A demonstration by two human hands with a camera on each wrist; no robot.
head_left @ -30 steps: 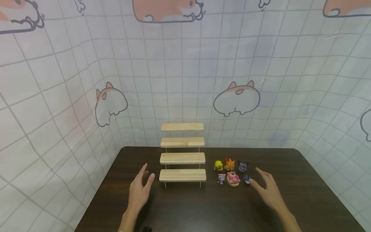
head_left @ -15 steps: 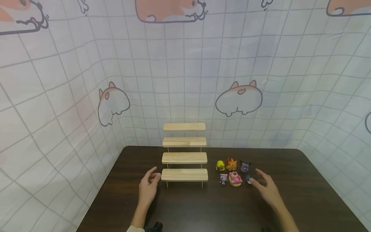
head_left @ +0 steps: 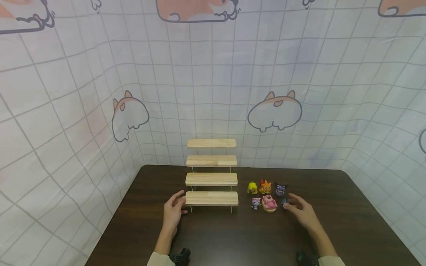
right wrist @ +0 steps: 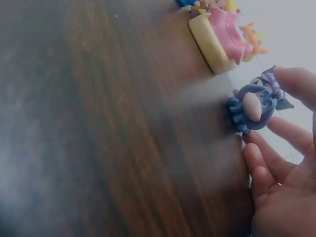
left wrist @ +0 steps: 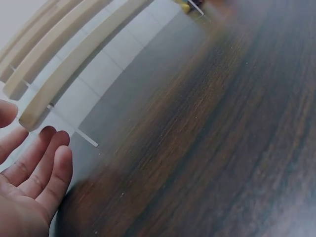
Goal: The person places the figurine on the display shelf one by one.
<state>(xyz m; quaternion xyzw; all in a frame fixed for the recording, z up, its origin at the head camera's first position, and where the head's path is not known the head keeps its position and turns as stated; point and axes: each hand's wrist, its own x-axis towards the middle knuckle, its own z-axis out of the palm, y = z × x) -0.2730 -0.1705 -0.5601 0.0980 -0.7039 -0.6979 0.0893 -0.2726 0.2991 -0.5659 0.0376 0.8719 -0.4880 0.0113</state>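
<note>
A four-tier wooden display stand (head_left: 211, 198) rises from the dark table. Beside the left end of its lowest board is my left hand (head_left: 172, 216), fingers loosely bent; in the left wrist view the thumb and fingertips lie close around the board's end, and contact is unclear. My right hand (head_left: 304, 216) reaches to a small blue donkey figurine (right wrist: 252, 106), which stands on the table between the spread thumb and forefinger, without a visible grip. To its left sits a pink figurine (head_left: 269, 204) on a cream base; behind the donkey is a dark purple figurine (head_left: 280, 190).
Left of and behind the pink figurine stand a yellow figurine (head_left: 252, 188), an orange figurine (head_left: 265, 187) and a small pink-and-grey figurine (head_left: 256, 203). A white gridded curtain (head_left: 213, 88) with dog drawings encloses the back and sides of the table (head_left: 233, 236).
My left hand has moved right, up to the end of the stand's lowest board. My right hand has come slightly closer around the donkey figurine. The stand and figurines stay in place.
</note>
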